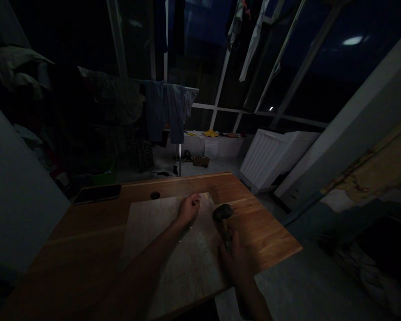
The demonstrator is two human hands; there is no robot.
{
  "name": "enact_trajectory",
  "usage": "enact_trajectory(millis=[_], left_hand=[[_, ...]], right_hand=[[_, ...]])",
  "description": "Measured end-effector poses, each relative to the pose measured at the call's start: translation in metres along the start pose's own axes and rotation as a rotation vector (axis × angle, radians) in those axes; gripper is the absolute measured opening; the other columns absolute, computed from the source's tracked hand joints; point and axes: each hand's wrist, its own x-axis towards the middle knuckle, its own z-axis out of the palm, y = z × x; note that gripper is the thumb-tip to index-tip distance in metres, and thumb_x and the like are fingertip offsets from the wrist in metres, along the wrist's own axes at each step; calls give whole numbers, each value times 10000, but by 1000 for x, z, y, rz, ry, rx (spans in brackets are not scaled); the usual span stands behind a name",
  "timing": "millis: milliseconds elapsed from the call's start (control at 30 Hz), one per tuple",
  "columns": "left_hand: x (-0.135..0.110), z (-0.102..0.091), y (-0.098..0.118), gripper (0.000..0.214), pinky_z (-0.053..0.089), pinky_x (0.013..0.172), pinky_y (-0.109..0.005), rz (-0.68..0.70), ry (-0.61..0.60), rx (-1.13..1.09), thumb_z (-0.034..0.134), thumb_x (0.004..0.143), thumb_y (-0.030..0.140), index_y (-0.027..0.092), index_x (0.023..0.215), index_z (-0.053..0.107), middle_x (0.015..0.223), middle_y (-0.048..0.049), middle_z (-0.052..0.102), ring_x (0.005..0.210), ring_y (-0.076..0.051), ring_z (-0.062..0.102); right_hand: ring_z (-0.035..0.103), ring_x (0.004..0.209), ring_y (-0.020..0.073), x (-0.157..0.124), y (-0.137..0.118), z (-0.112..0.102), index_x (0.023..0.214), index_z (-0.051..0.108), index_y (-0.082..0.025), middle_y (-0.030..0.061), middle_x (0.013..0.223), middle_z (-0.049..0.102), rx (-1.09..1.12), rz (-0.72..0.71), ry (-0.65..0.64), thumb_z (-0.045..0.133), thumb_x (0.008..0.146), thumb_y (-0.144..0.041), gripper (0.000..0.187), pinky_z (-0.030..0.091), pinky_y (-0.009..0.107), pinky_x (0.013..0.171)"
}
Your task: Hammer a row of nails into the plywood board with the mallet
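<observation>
A pale board lies on a wooden table. My left hand rests near the board's far edge with its fingers pinched together; what they pinch is too small to make out. My right hand is wrapped round the handle of a hammer, whose dark head hovers just right of the left hand, over the board's far right corner. The scene is very dim.
A dark phone lies at the table's far left, with a small round hole beside it. Clothes hang on a rack beyond the table. A white ribbed appliance stands on the floor to the right.
</observation>
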Motion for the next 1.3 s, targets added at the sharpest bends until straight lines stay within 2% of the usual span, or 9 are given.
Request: enact_trajectory(millis=[167, 367, 567, 700, 900, 1067, 1200, 1300], left_hand=[[-5, 2, -8, 184, 538, 849, -268, 76, -17, 10, 601, 844, 120, 184, 970, 718, 954, -40, 775, 854, -164, 703], [-6, 4, -8, 184, 522, 846, -255, 103, -66, 92, 595, 860, 131, 215, 963, 722, 910, 1, 768, 821, -155, 690], [-6, 5, -7, 131, 517, 843, -257, 99, -62, 83, 655, 839, 141, 213, 925, 724, 931, -7, 768, 840, -160, 692], [-6, 3, -2, 167, 524, 840, -270, 53, -60, 77, 635, 858, 120, 217, 954, 732, 945, -16, 780, 843, -166, 703], [-9, 2, 2, 235, 534, 833, -276, 30, -46, 79, 642, 867, 125, 204, 1072, 723, 972, -37, 784, 819, -167, 710], [-11, 3, 3, 267, 541, 862, -297, 10, -32, 88, 643, 871, 136, 204, 1119, 713, 1000, -41, 787, 870, -181, 720], [-11, 3, 5, 304, 540, 909, -314, 0, -31, 92, 652, 866, 135, 208, 1155, 713, 1025, -52, 793, 945, -204, 731], [-11, 2, 6, 327, 542, 895, -310, -2, -40, 83, 648, 869, 130, 213, 1181, 702, 1038, -51, 795, 944, -201, 734]], right_hand=[[769, 942, 284, 0, 2, 0, 1409, 444, -161, 159, 1128, 761, -10, 5, -23, 464, 937, -461, 560, 567, 349, 762], [746, 1061, 280, 0, 2, 1, 1376, 467, -172, 169, 1239, 735, 34, -48, 4, 462, 945, -437, 506, 573, 370, 871], [673, 1242, 305, 4, 3, -3, 1461, 482, -135, 202, 1401, 659, 21, -50, -32, 405, 959, -455, 601, 515, 451, 1047], [717, 1157, 303, 10, 3, -14, 1463, 532, -162, 165, 1291, 732, 36, -22, -153, 425, 963, -471, 597, 538, 419, 1005], [708, 1141, 330, 21, -13, -23, 1360, 645, -144, 150, 1173, 774, 124, -11, -169, 481, 952, -533, 587, 565, 408, 932], [720, 1079, 312, 41, -34, -16, 1349, 657, -147, 118, 1124, 779, 175, -94, -145, 468, 966, -552, 588, 561, 393, 921], [747, 933, 291, 59, -48, -6, 1288, 686, -141, 115, 987, 792, 123, -129, -124, 429, 980, -595, 607, 575, 352, 808], [751, 981, 283, 63, -55, 1, 1393, 623, -176, 132, 1128, 785, 67, -167, -78, 376, 1007, -545, 588, 571, 346, 817]])
